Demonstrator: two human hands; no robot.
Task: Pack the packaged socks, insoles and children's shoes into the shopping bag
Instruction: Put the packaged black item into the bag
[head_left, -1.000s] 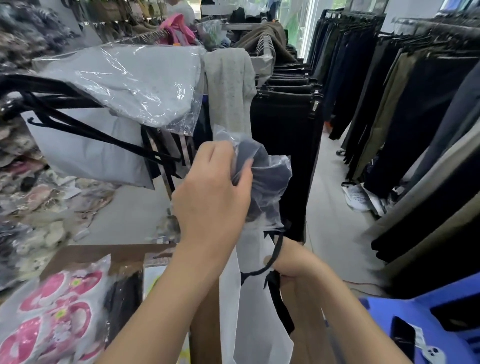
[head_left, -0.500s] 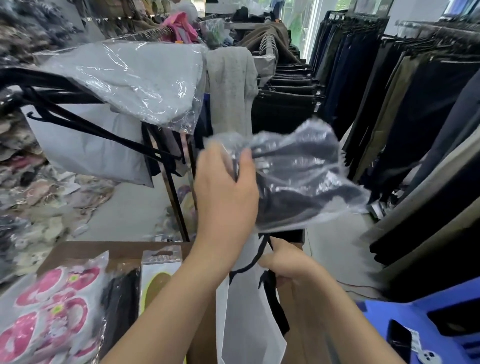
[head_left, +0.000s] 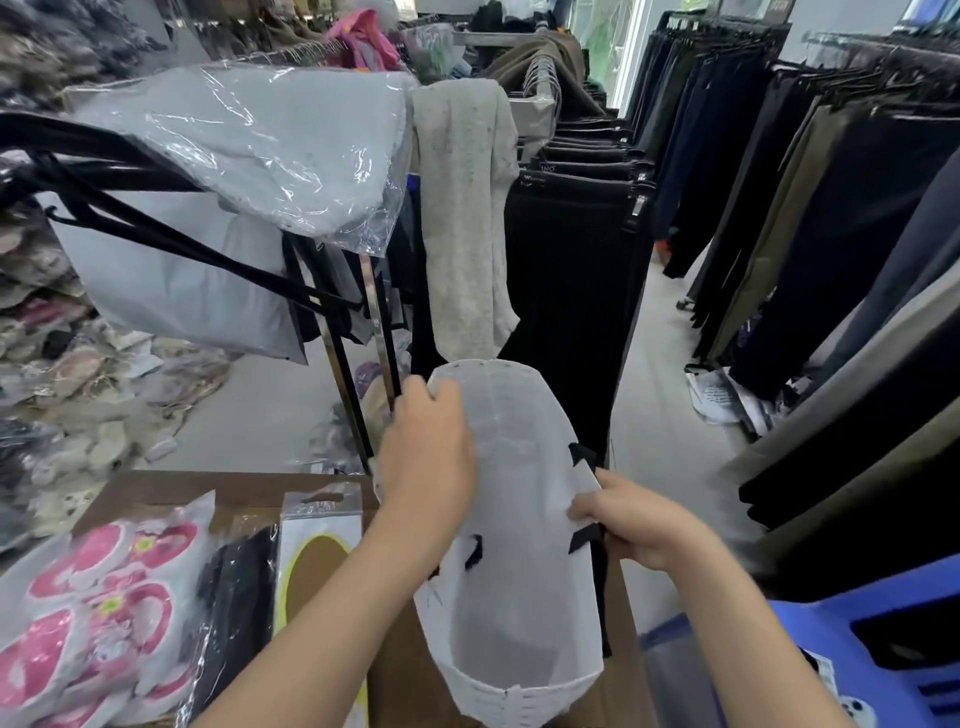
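Observation:
A white shopping bag (head_left: 519, 597) with black handles stands open on the brown table (head_left: 156, 491). My left hand (head_left: 426, 462) grips the bag's left rim, fingers curled over the edge. My right hand (head_left: 628, 519) holds the right rim at a black handle. The inside of the bag that shows is white; the dark sock packet I held before is not in view. To the left on the table lie pink children's shoes in a clear bag (head_left: 88, 623), a packet of black socks (head_left: 234, 597) and a packet of insoles (head_left: 317, 566).
A metal clothes rack (head_left: 374, 322) with grey plastic-wrapped garments stands just behind the table. Racks of dark trousers (head_left: 571, 260) line the aisle ahead and to the right. A blue plastic stool (head_left: 883, 649) is at the lower right. Piles of packaged goods cover the floor at the left.
The dark sock packet in my left hand is gone from view. My left hand dropped from above the bag to its left rim, and the bag now gapes wide.

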